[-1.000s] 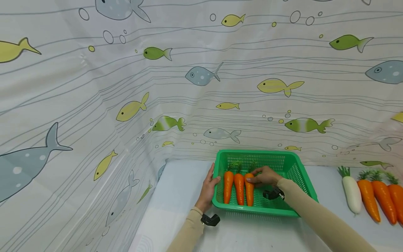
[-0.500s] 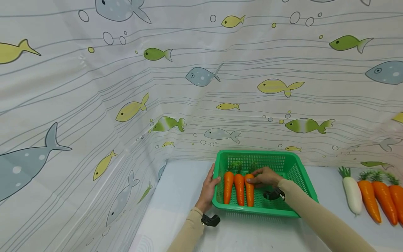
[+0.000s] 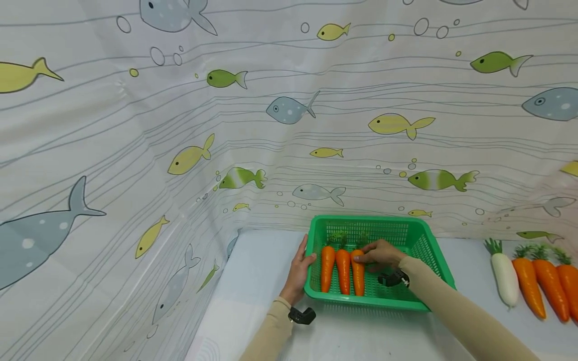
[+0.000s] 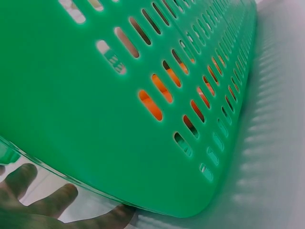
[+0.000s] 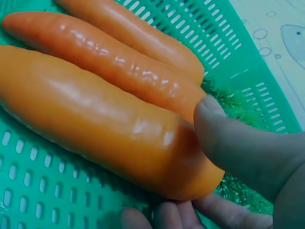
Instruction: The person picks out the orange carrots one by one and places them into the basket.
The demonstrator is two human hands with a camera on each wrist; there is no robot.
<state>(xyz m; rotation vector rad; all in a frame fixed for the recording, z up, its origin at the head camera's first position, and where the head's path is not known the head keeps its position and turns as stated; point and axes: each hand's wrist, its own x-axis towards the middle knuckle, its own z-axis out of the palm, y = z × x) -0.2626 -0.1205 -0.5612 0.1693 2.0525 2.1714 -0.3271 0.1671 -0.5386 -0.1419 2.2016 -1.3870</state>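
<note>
A green plastic basket (image 3: 361, 302) holds three orange carrots with leafy green tops: a left carrot (image 3: 327, 268), a middle carrot (image 3: 343, 272) and a right carrot (image 3: 358, 276). My right hand (image 3: 381, 252) grips the right carrot near its leafy end. In the right wrist view, the thumb (image 5: 224, 129) presses on top of this carrot (image 5: 105, 124) while the other fingers reach underneath it. My left hand (image 3: 298, 271) holds the basket's left side, thumb over the rim and fingers along the outside. Orange shows through the slotted wall (image 4: 95, 119) in the left wrist view.
On the white table (image 3: 253, 281), to the right of the basket, lie a white radish (image 3: 504, 278) and several more carrots (image 3: 529, 286) in a row. A fish-print curtain (image 3: 361, 100) hangs close behind the basket and along the left.
</note>
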